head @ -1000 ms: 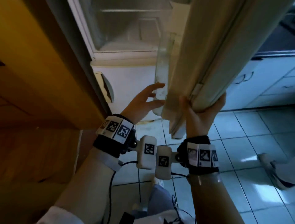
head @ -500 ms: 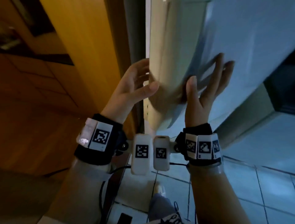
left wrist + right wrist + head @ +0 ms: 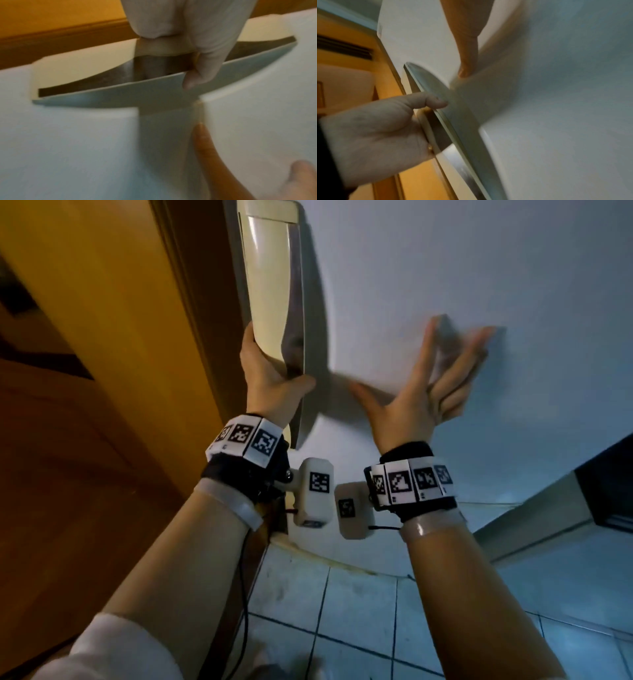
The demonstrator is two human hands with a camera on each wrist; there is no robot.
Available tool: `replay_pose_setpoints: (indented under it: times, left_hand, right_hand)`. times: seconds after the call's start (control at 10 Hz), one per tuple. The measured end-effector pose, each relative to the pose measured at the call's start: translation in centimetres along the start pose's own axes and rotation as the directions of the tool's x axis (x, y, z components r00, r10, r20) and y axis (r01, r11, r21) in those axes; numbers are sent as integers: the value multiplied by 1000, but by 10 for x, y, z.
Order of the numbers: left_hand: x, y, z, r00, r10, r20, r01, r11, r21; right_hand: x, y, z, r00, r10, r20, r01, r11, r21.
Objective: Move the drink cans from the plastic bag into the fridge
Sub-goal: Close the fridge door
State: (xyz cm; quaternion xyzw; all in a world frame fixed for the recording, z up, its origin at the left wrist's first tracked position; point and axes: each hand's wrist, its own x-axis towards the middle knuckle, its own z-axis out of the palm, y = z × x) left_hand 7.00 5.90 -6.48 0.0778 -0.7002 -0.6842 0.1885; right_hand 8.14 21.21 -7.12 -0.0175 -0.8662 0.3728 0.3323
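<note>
Head view: the white fridge (image 3: 445, 268) fills the upper right, its door closed. The left hand (image 3: 270, 374) grasps the cream handle (image 3: 270, 278) at the door's left edge, fingers tucked behind it, thumb on its front. The right hand (image 3: 421, 392) lies released, fingers spread flat against the door, right of the handle. A wooden wall (image 3: 102, 337) stands left of the fridge; floor tiles (image 3: 342, 611) lie below it.

Left wrist view: the left hand (image 3: 188, 33) has fingers inside the handle (image 3: 85, 70) recess, thumb over its lip.

Right wrist view: the right hand's thumb (image 3: 467, 54) touches the door just beside the handle (image 3: 436, 94); the left hand (image 3: 376, 128) wraps the handle.
</note>
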Motion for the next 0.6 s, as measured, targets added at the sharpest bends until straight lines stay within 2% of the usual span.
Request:
replay_pose_setpoints:
  times: [0.2, 0.3, 0.4, 0.5, 0.6]
  left_hand:
    - [61, -8, 31, 1000, -3, 1, 3, 1000, -16]
    - [72, -12, 37, 1000, -2, -14, 2, 1000, 6]
    - [74, -18, 36, 1000, 19, 11, -20, 999, 38]
    - [70, -19, 31, 995, 92, 43, -96, 991, 92]
    - [72, -18, 31, 999, 45, 11, -45, 997, 65]
  right_hand:
    - [35, 15, 27, 999, 26, 22, -22, 987, -162]
    - [40, 13, 32, 999, 53, 6, -51, 981, -188]
    - [42, 16, 34, 997, 56, -44, -65, 970, -234]
    - [35, 7, 35, 995, 42, -86, -63, 964, -260]
    - [37, 1, 28, 966, 3, -258, -45, 986, -158]
